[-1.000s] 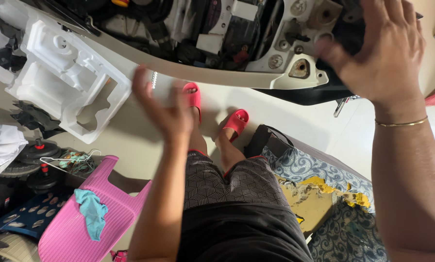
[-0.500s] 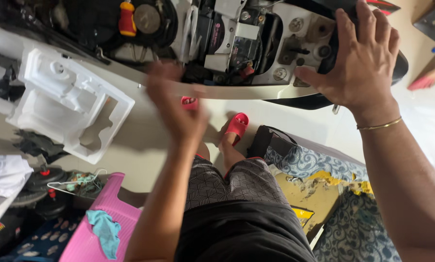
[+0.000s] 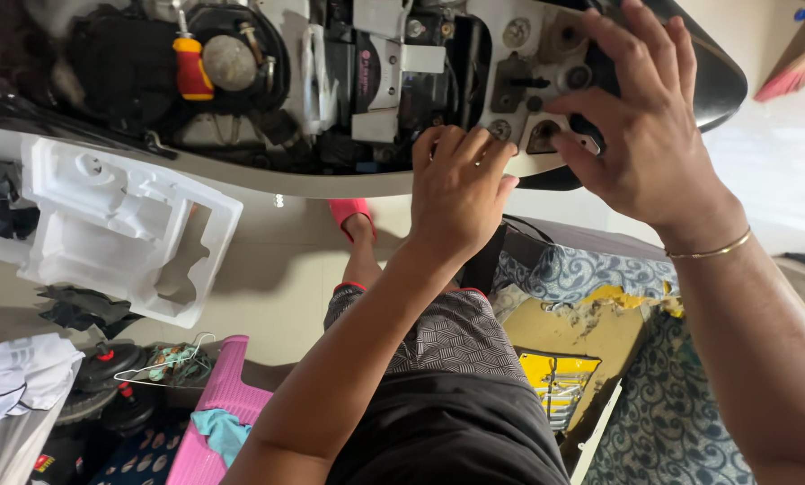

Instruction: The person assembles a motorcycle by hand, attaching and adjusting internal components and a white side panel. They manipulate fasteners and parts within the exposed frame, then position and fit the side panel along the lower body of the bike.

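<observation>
An opened scooter body (image 3: 268, 184) with exposed black and grey engine parts fills the top of the view. My left hand (image 3: 459, 193) rests on the body's lower edge, fingers curled against the grey bracket area; whether it holds something small is hidden. My right hand (image 3: 641, 126) is spread over the right end of the body, fingers pressing on the black panel (image 3: 712, 76) and grey mounts. A screwdriver with a red and yellow handle (image 3: 191, 67) stands among the parts at upper left, away from both hands.
A white moulded foam packing piece (image 3: 119, 229) lies on the floor at left. My foot in a red sandal (image 3: 350, 214) stands below the scooter. A pink mat (image 3: 218, 413), black weight plates (image 3: 106, 377), a white cloth (image 3: 16, 373) and a patterned blue and yellow cover (image 3: 600, 341) surround me.
My left hand rose from in front of my legs to the scooter's lower edge. The view tilted up, showing more of the engine bay. My right hand stayed on the right end.
</observation>
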